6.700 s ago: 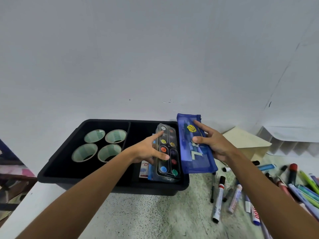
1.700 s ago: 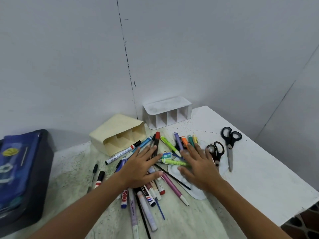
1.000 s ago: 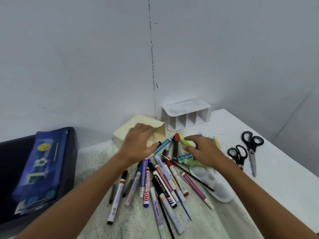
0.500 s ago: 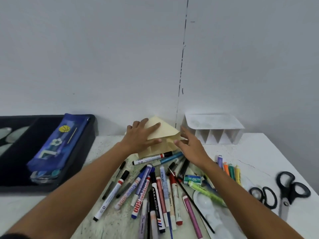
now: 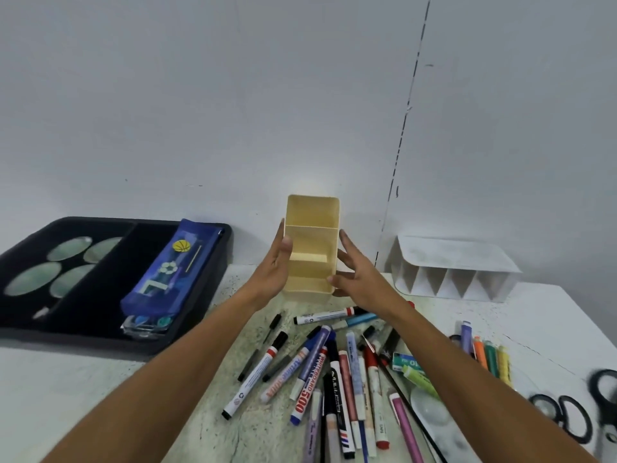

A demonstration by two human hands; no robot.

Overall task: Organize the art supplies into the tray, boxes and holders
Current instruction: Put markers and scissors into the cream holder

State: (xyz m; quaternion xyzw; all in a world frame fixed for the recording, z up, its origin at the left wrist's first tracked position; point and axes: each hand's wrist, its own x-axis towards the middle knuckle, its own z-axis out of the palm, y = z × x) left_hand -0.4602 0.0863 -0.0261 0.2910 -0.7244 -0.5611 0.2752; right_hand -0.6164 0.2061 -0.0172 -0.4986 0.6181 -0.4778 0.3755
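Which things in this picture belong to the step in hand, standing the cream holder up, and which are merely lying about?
In hand:
- cream holder
- left hand, right hand, one on each side of it

Lying about:
- markers loose on the table
- white holder on its side
- scissors
- blue pencil case across the black tray

Soft even light, edges warped

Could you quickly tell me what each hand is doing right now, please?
Left hand: grips the yellow holder, thumb hooked over its edge.
Right hand: open, fingers straight against the holder's other side.
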